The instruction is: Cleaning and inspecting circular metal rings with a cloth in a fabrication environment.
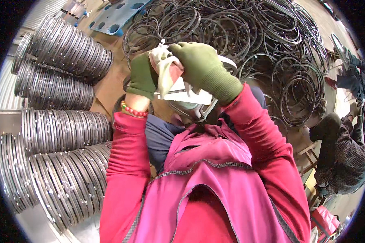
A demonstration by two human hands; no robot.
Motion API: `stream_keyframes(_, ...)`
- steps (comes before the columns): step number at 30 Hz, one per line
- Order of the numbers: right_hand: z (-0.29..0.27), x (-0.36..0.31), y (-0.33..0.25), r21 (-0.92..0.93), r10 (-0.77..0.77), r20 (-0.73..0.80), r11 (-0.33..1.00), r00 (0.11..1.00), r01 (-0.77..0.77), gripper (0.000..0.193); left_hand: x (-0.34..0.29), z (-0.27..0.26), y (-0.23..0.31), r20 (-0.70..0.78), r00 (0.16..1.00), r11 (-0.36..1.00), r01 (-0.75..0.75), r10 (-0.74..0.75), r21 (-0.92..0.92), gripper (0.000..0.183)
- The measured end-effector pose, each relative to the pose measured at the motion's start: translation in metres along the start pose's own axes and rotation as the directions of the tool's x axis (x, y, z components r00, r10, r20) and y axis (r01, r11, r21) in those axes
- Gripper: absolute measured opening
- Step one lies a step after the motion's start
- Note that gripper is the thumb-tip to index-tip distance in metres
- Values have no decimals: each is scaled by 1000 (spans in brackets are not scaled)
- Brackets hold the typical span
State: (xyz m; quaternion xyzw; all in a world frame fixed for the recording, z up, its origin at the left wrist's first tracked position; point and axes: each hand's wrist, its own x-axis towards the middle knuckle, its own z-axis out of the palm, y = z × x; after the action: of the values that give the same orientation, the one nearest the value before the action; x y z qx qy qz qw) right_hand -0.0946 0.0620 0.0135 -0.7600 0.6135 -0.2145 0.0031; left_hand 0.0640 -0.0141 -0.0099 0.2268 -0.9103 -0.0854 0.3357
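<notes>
In front of my lap, both hands in olive-green knitted gloves are raised close together. Between them is a crumpled cream cloth (pixel 165 65) with a reddish patch, its loose end hanging down. My left hand (pixel 143 74) is closed on the cloth's left side, its fingertips hidden behind it. My right hand (pixel 196 60) has its fingers curled against the cloth's upper right side. A pale curved band (pixel 228 64) shows just beyond my right hand. Below the hands, between my knees, are a white flat piece (pixel 192 96) and a metal frame (pixel 198 111), partly hidden.
Dark rings (pixel 231 30) lie in a large tangled heap ahead and to the right. On the left, rings stand packed in long rows (pixel 65 129). A blue pallet (pixel 117 16) lies at the far left. Another person (pixel 338 158) sits bent over at the right.
</notes>
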Motion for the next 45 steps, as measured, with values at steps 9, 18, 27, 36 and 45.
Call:
stream_keyframes(9,37,-33,79,722,42,-233,676,972,144,38,-1,-17,-1,61,968,937,218,-243,272,25)
stream_keyframes(18,5,-76,157,903,428,-257,427,867,57,22,-22,-35,-10,35,940,902,314,-339,296,35)
stream_keyframes(27,29,-27,61,520,131,-149,854,980,-35,41,-30,-36,-14,17,940,919,329,-340,220,43)
stream_keyframes(36,3,-2,29,-7,-25,-238,1000,971,25,24,-5,-29,-1,88,982,986,166,-166,8,48)
stream_keyframes(45,13,-2,25,153,7,-211,988,978,26,41,-13,-22,-20,93,950,945,280,-298,171,30)
